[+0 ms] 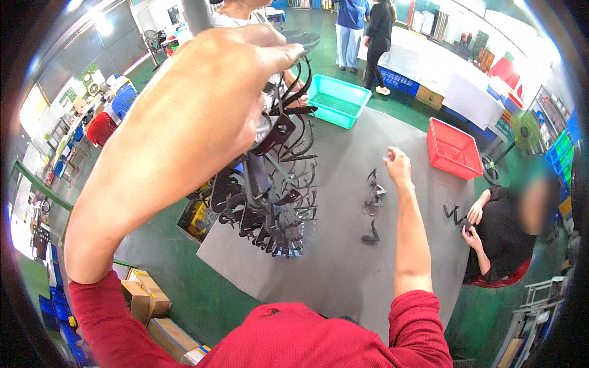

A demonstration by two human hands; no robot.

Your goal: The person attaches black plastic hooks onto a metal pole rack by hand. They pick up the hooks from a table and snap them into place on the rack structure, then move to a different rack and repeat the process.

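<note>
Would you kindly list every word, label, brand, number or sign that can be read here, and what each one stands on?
No text can be read in this view.
Black parts by the left hand: no legible lettering.
Teal basket and red basket: none legible.
Cardboard boxes: any marks are too small or blurred to read.

From my remote station I record no readable text, number or sign. Through the head view I note small pale marks on the dark green panel (503, 128) beside the green fan (526, 127), too small for me to decipher. On the cardboard boxes (147, 293) at lower left, I cannot make out any lettering at this resolution.
</note>
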